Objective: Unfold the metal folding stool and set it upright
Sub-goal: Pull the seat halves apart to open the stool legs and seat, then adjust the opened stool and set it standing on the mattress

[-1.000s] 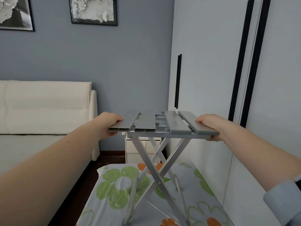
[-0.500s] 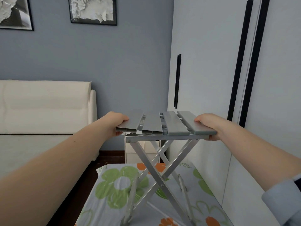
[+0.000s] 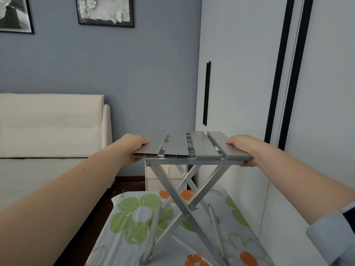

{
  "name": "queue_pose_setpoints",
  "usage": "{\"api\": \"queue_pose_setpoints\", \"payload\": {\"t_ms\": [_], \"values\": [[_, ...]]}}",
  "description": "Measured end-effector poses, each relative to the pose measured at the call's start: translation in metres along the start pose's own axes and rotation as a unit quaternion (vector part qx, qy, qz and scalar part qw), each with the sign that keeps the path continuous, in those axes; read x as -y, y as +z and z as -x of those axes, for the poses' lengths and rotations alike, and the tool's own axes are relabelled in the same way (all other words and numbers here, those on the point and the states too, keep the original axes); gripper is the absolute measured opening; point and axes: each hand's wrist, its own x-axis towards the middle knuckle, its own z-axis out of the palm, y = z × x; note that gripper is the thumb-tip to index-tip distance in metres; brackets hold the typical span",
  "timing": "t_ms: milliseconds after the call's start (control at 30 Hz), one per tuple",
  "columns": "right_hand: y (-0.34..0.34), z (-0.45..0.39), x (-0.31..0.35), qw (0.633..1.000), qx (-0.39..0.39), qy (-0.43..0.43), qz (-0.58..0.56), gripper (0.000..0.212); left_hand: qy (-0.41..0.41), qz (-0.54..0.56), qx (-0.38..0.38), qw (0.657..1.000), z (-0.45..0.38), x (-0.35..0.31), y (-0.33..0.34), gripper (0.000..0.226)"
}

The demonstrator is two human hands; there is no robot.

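We see an evenly lit room in soft, diffuse daylight; its source is out of frame. The wardrobe [image 3: 240,73] at right is the brightest surface, without glare. Shadows are faint: a soft one lies under the stool [image 3: 192,148] seat, and the floor [image 3: 126,181] beside the sofa [image 3: 53,120] is dark. The slats carry a dull sheen. Focus holds in the middle, while our left forearm [image 3: 57,204] near the lens looks soft. Wide-angle stretch tilts the wardrobe's black strips and enlarges the arms at the edges.
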Motion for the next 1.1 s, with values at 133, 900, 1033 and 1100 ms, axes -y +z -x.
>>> {"api": "queue_pose_setpoints", "payload": {"t_ms": [133, 900, 1033, 1100], "values": [[0.002, 0.0, -0.003, 1.0, 0.001, 0.004, 0.001, 0.014, 0.0, 0.003, 0.005, 1.0, -0.002, 0.005, 0.0, 0.005], [0.003, 0.004, -0.008, 1.0, 0.009, 0.017, -0.01, 0.014, -0.091, 0.14, 0.146, 0.975, 0.004, 0.021, -0.001, 0.022], [0.002, 0.007, -0.01, 0.999, 0.011, 0.027, -0.03, 0.013, -0.092, 0.15, 0.146, 0.974, 0.005, 0.023, 0.0, 0.023], [0.0, 0.008, -0.011, 0.999, 0.014, 0.035, -0.038, 0.014, -0.093, 0.157, 0.143, 0.973, 0.005, 0.023, 0.0, 0.022]]}}
